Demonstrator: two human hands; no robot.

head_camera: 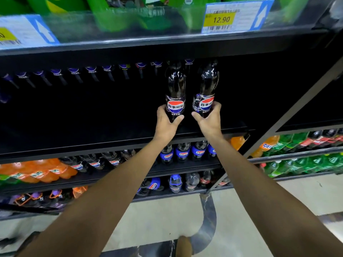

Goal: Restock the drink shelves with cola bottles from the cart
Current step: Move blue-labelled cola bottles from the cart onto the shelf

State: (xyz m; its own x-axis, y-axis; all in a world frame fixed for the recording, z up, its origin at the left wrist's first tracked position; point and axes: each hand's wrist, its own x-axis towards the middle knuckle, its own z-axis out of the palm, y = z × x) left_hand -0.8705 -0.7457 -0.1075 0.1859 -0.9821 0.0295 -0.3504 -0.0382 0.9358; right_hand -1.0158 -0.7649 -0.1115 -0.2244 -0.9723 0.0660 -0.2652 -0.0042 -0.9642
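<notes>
Cola bottles (175, 86) at open shelf (74, 150) edge

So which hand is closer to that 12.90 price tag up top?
Right. The right hand, gripping a bottle, is almost straight below the tag; the left hand, gripping the other bottle, is below and farther to the left.

I'm looking into a shop's drinks aisle. Black tiered shelves (111, 145) carry packed rows of cola bottles (182, 152), with orange soda bottles (42, 171) toward the left end and green bottles (300, 164) in the next bay to the right. A price tag (222, 19) reading 12.90, with a barcode, is fixed to the upper shelf's front edge, and a second tag (22, 32) is near its left end.
</notes>
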